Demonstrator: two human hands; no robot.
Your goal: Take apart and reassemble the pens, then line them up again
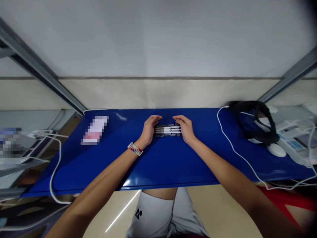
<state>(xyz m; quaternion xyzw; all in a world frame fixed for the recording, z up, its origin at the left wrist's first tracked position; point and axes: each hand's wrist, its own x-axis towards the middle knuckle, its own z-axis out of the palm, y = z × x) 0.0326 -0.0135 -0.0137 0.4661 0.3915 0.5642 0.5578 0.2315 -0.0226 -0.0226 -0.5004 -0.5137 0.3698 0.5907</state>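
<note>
A row of several pens [167,130], white and dark with clear parts, lies side by side on the blue tabletop [158,158]. At the row's left end stands my left hand [149,128], its palm turned inward and fingers stretched out and slightly curved. My right hand [185,128] mirrors it at the right end, fingers pointing inward past the far side of the pens. Both palms are at the pen ends and seem to touch them; neither hand wraps round the pens. A multicoloured woven band [135,148] circles my left wrist.
A pixelated pale rectangle [95,130] lies on the table's left. To the right sit a black head strap [256,124], a white oval controller [276,150] and a white device [296,142]. White cables [231,143] run along both sides. Metal posts [61,89] flank the table.
</note>
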